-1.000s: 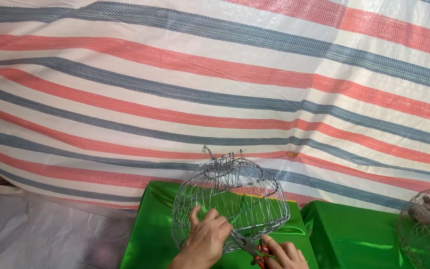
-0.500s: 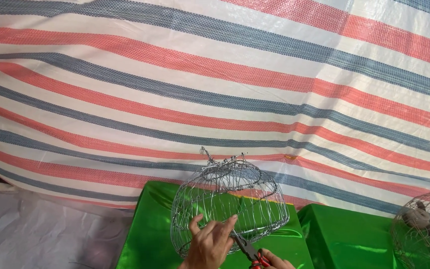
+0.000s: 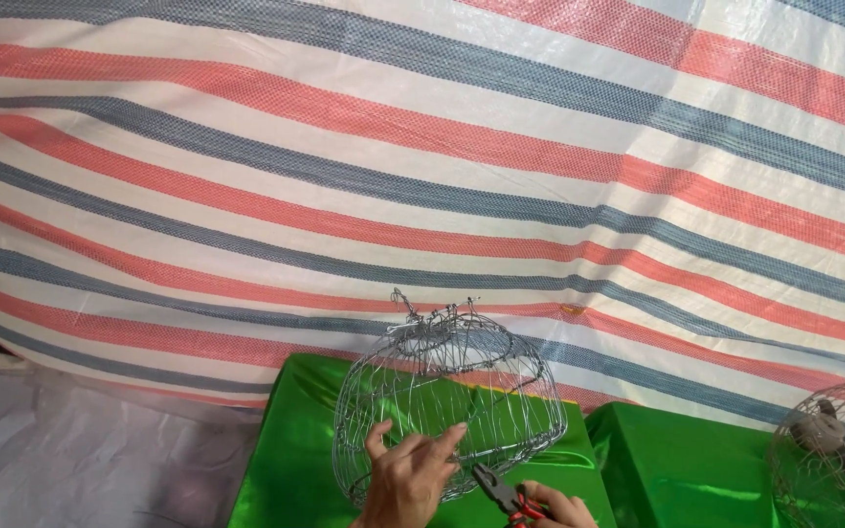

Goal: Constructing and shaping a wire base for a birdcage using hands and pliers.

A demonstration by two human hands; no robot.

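A dome-shaped wire cage [image 3: 447, 391] of thin silver wire stands on a table under a shiny green cloth [image 3: 290, 460], with twisted wire ends sticking up at its top. My left hand [image 3: 408, 479] rests against the cage's front lower side, fingers on the wires. My right hand [image 3: 550, 506] sits at the bottom edge of the view and holds pliers [image 3: 501, 489] with red and black handles. The plier jaws point at the cage's lower rim.
A striped tarp [image 3: 501, 176] in white, red and blue-grey fills the background. A second green-covered surface [image 3: 687, 469] lies to the right. Another round wire cage [image 3: 838, 455] stands at the far right edge. Pale plastic sheeting [image 3: 70, 460] covers the lower left.
The view has shifted slightly. My left hand stays on the cage front, and my right hand with the pliers has dropped lower in the picture.
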